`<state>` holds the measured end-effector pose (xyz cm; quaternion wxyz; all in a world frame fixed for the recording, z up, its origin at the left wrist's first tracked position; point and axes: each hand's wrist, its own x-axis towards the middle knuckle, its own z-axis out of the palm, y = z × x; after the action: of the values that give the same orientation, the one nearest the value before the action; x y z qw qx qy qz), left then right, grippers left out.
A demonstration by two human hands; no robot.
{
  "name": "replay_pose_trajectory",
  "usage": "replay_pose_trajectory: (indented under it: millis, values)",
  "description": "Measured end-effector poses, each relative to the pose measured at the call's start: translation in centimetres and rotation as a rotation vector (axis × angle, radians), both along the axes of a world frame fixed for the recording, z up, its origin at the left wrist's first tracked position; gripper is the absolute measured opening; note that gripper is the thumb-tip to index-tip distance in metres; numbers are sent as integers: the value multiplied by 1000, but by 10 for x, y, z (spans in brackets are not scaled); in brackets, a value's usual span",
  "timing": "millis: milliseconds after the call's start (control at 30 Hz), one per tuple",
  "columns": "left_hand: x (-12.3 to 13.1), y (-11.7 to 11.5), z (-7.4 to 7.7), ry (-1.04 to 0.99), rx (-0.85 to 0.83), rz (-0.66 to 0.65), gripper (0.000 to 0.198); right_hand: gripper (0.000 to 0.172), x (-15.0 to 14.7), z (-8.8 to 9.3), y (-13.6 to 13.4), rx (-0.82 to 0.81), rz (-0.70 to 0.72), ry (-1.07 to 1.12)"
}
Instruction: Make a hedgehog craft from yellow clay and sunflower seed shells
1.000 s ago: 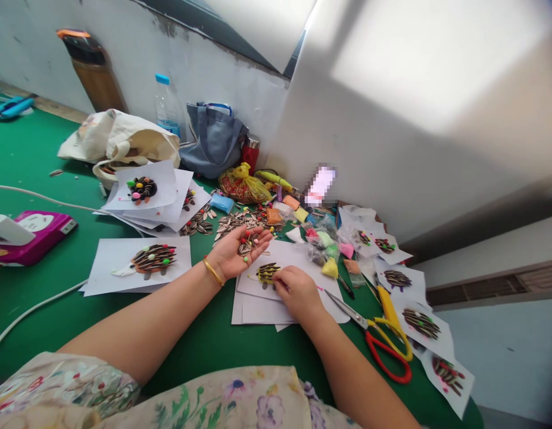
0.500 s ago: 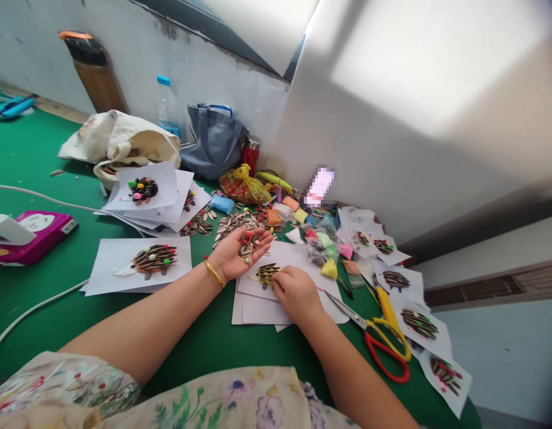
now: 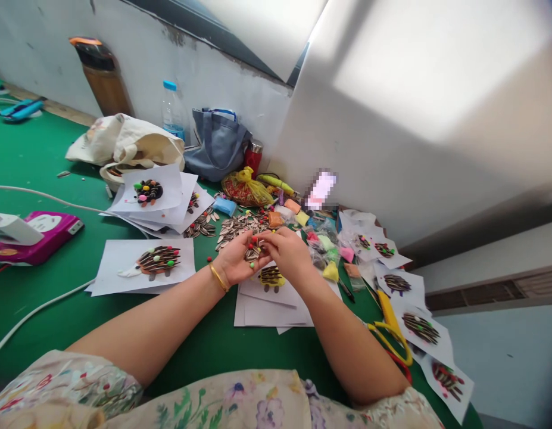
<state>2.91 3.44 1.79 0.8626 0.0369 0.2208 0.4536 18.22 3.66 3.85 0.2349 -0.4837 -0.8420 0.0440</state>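
My left hand (image 3: pixel 234 260) is turned palm up and cupped, with striped sunflower seeds (image 3: pixel 252 255) and small coloured balls lying in it. Over that palm, my right hand (image 3: pixel 288 253) reaches in with thumb and fingers drawn together. A red ball (image 3: pixel 254 239) shows at its fingertips; whether they grip it or a seed is hidden. Just below both hands lies a hedgehog picture (image 3: pixel 272 277) of seeds on yellow clay, on a stack of white paper (image 3: pixel 276 313). The right hand and wrist cover part of that sheet.
Loose seeds (image 3: pixel 235 229) are heaped behind my hands. Bagged coloured clay (image 3: pixel 327 244) lies right of them, scissors (image 3: pixel 394 342) near my right forearm. A finished-looking hedgehog card (image 3: pixel 157 263) is at left, with more cards (image 3: pixel 421 328) along the right edge. A white cable (image 3: pixel 39 310) crosses the left side.
My right hand has lifted off the hedgehog picture and moved up and left to my left palm. More of the picture's yellow body is uncovered. The right forearm now covers most of the scissors.
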Motion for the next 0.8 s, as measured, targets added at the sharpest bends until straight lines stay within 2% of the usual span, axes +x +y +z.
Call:
replay_pose_trajectory:
  millis: [200, 367, 500, 633, 800]
  values:
    - [-2, 1, -1, -22, -6, 0, 36, 15, 5, -1, 2, -13, 5, 117]
    - [-5, 2, 0, -15, -36, 4, 37, 31, 30, 2, -17, -28, 1, 228]
    - [-6, 3, 1, -11, -55, 16, 36, 26, 51, -15, -39, -141, -33, 253]
    - [-5, 3, 1, 9, -49, 19, 36, 15, 61, -38, -57, -293, -108, 385]
    - [-5, 2, 2, 26, -43, 17, 36, 10, 59, -49, -66, -201, -62, 377]
